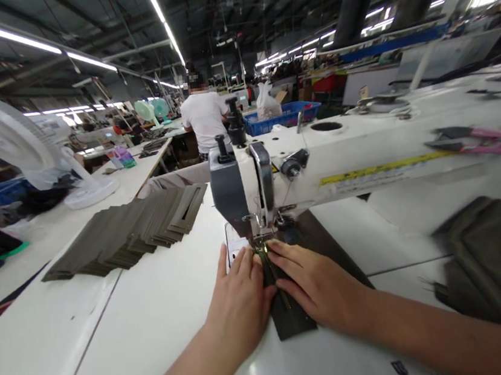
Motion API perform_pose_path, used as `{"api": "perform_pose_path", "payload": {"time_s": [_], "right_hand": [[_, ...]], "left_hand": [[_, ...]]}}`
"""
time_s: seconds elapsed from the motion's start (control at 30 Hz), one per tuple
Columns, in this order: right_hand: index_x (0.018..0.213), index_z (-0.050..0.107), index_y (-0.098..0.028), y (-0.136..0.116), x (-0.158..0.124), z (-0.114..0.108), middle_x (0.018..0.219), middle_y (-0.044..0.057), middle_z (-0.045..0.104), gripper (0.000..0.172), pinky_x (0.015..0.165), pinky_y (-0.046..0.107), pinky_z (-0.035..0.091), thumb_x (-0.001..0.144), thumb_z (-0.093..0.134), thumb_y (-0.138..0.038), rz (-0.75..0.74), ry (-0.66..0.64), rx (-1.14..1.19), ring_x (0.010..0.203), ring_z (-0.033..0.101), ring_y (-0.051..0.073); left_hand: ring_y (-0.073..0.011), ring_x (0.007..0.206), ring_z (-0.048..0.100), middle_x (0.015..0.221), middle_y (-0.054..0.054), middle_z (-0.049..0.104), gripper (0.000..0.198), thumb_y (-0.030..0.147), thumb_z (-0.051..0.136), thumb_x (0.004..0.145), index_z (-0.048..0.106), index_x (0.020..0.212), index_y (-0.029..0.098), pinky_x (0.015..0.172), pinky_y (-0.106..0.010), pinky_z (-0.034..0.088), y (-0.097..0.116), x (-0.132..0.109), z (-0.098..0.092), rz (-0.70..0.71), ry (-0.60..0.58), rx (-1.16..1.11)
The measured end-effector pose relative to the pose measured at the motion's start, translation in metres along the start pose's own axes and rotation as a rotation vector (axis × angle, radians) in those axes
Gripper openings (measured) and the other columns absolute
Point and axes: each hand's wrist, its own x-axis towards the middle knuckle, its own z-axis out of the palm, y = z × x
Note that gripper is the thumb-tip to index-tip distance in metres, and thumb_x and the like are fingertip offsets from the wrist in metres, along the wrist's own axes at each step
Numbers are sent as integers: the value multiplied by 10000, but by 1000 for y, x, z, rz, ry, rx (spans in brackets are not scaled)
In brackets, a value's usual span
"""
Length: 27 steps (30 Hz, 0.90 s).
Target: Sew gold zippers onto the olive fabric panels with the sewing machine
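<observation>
A dark olive fabric panel [297, 326] with a brass-toothed zipper [286, 298] along its middle lies under the presser foot [265, 238] of a white sewing machine [341, 146]. On the panel's left edge rests my left hand [238, 292], fingers stretched toward the needle area and thumb on the cloth. My right hand [321, 282] lies flat across the right side, its fingertips near the foot and its thumb beside the zipper. Both hands press the cloth from above. The needle point is hidden by the foot and fingers. A larger dark piece [325, 242] extends behind my right hand.
Overlapping olive fabric pieces [132, 229] fan out on the white table [128, 342] at left. A white fan [11, 138] stands beyond them. Pink-handled snips [491, 139] sit on the machine arm. Crumpled olive fabric [498, 266] lies right. A person [205, 117] sits ahead.
</observation>
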Motion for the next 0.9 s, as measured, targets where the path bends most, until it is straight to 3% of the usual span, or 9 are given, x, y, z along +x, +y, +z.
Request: {"api": "perform_pose_path", "payload": {"time_s": [0.1,0.17,0.33,0.4,0.5,0.6,0.67,0.8,0.9], "right_hand": [[1142,560,-15,-11,-16,-16,1219,199,526,475,949,431,432,831,509,-371,-117,-40,-40,1146,470,300],[1118,574,0,-17,-25,-21,1188,210,546,493,909,418,469,815,541,-387,-203,-41,-78,1111,500,308],[979,626,18,-19,-32,-15,1005,211,640,237,824,368,513,827,487,-98,-378,99,-181,978,592,272],[936,641,-18,-17,-26,-17,957,172,662,214,803,347,513,833,463,-76,-332,68,-95,922,615,241],[890,651,-107,-12,-14,-28,826,67,683,195,692,299,520,855,461,-122,-112,-66,107,750,639,177],[828,656,-153,-12,-3,-39,734,14,675,196,629,274,505,859,464,-133,46,-158,197,664,632,151],[817,658,-156,-15,-4,-40,756,18,680,203,655,279,512,860,461,-135,53,-162,200,692,637,154],[988,632,-55,-22,-19,-22,982,129,666,234,765,366,530,843,481,-158,-132,22,31,890,627,234],[975,635,-2,-26,-30,-5,992,168,659,269,781,351,539,841,414,-75,-228,192,-86,932,621,243]], "left_hand": [[-289,1238,386,1289,-163,480,329,260,439,876,524,1156,110,1047,-558,209,-2,-8,-7,15,18,-38],[-262,1231,401,1270,-116,511,279,204,419,880,554,1119,151,1066,-546,168,-1,-18,-11,65,61,-106],[-230,1151,491,1174,-109,589,287,268,436,873,568,1097,146,1083,-528,127,7,-37,-17,142,76,-336],[-238,1162,481,1205,-122,565,381,340,523,831,526,1154,137,1079,-537,134,9,-38,-19,149,30,-391],[-223,1088,539,1155,-103,598,461,350,632,764,512,1155,137,1071,-511,210,9,-30,-17,148,36,-433],[-196,912,615,993,-78,658,255,219,625,773,579,1005,121,949,-420,429,9,-21,-11,89,146,-407],[-190,825,632,901,-75,669,117,122,555,797,605,902,110,799,-353,526,10,-19,-6,90,196,-360],[-202,792,647,876,-97,678,191,79,431,840,619,869,88,735,-344,556,14,-23,-3,237,329,-217],[-206,784,657,871,-113,683,263,60,359,859,622,861,74,715,-344,568,18,-27,-4,275,392,-140]]}}
